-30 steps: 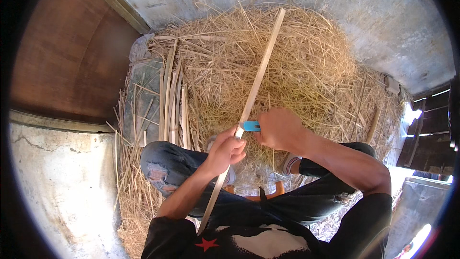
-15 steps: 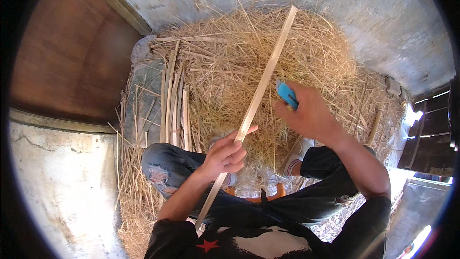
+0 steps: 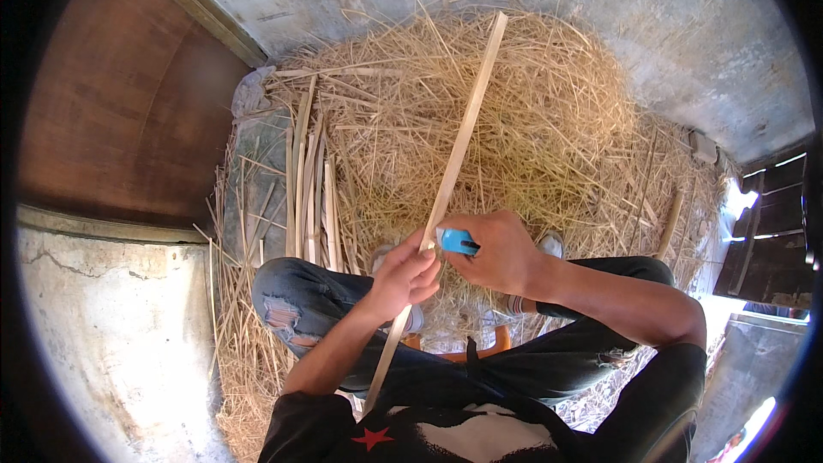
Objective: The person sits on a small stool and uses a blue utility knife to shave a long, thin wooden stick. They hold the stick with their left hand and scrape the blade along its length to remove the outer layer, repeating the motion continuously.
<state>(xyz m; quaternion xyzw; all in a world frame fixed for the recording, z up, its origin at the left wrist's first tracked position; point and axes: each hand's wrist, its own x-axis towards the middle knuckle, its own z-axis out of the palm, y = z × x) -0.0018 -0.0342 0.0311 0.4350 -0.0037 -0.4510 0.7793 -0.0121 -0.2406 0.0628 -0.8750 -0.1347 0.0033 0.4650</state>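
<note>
A long, pale strip of split bamboo or wood [image 3: 465, 127] slants from my lap up toward the far wall. My left hand [image 3: 403, 277] is closed around its lower half. In my right hand [image 3: 501, 250] is a blue utility knife [image 3: 458, 241], its blade end up against the strip just above my left fingers. The blade itself is small and partly hidden, so how deep it sits cannot be made out.
Straw-like shavings [image 3: 549, 111] are heaped over the floor up to the grey wall [image 3: 669, 26]. Several cut strips [image 3: 310, 180] lie to the left, beside a brown wooden panel [image 3: 129, 103]. Under me is an orange-brown seat [image 3: 497, 343].
My right hand has come down and left with the knife, from apart from the strip to touching it near my left hand. The strip's far end has tipped slightly left.
</note>
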